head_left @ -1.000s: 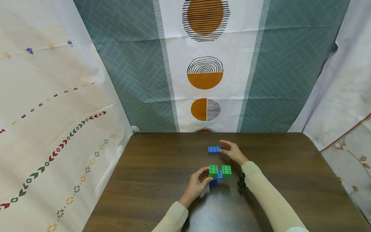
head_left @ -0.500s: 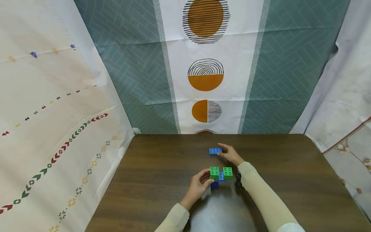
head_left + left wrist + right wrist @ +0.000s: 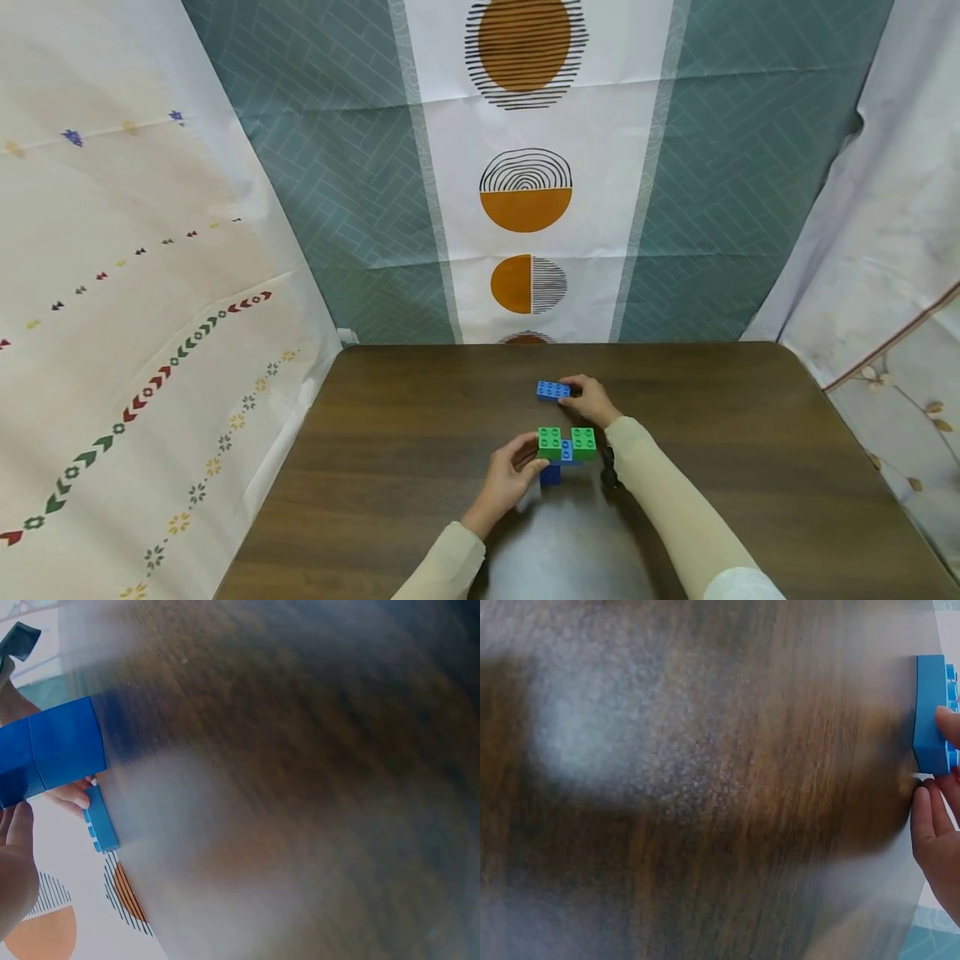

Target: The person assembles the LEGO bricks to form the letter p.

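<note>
My left hand (image 3: 504,482) grips the left side of a small building-brick structure. On top of it are two green bricks, a left one (image 3: 549,442) and a right one (image 3: 583,443). Between them shows a blue piece (image 3: 566,451), and a dark blue block (image 3: 550,475) stands underneath. In the left wrist view the dark blue blocks (image 3: 66,744) fill the left edge. Farther back, my right hand (image 3: 591,402) pinches the right end of a blue studded brick (image 3: 552,390). The right wrist view has that brick (image 3: 931,712) at its right edge, thumb and fingers on it.
A dark brown wooden table (image 3: 390,450) lies under both hands, its back edge just beyond the blue brick. Patterned cloths hang behind it (image 3: 367,208) and to the left (image 3: 150,275) and right (image 3: 892,250).
My right hand has come in leftward and closed its fingers on the blue brick, which has turned slightly. The left hand still grips the structure in about the same place.
</note>
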Action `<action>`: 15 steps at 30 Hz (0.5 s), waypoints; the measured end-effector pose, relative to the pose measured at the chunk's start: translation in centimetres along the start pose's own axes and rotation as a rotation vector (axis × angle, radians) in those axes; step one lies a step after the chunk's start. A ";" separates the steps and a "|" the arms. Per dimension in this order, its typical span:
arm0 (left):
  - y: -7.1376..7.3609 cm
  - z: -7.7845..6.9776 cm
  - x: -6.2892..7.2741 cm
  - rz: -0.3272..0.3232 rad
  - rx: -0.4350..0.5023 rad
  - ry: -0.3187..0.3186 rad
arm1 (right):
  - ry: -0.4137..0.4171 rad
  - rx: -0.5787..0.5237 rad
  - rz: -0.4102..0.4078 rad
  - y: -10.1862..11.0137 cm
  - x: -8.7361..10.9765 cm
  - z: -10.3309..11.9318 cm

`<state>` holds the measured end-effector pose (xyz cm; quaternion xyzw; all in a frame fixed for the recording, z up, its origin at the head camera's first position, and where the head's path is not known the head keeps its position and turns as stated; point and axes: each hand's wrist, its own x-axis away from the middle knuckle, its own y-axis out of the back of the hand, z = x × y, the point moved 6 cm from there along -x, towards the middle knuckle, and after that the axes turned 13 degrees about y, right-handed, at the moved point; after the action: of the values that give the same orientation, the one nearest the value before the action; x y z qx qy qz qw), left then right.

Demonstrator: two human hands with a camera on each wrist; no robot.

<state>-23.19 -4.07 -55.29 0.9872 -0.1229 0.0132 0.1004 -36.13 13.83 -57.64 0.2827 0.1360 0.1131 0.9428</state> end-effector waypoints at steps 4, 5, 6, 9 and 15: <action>0.1 -0.7 0.3 -0.002 -0.015 0.006 | -0.001 0.005 -0.012 0.1 0.0 0.3; 0.2 -1.1 0.5 -0.002 -0.024 0.011 | -0.004 0.005 -0.013 0.2 0.0 0.4; 0.2 -1.6 0.8 -0.002 -0.030 0.008 | -0.009 0.004 -0.013 0.2 0.0 0.5; 0.2 -2.5 1.2 -0.005 -0.046 0.011 | -0.009 0.006 -0.010 0.1 0.0 0.6; 0.0 -2.3 1.1 -0.012 -0.040 0.008 | 0.028 -0.002 -0.006 0.1 0.0 0.8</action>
<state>-22.17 -3.84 -52.97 0.9857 -0.1170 0.0140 0.1208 -35.91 13.47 -56.93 0.2799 0.1497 0.1145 0.9414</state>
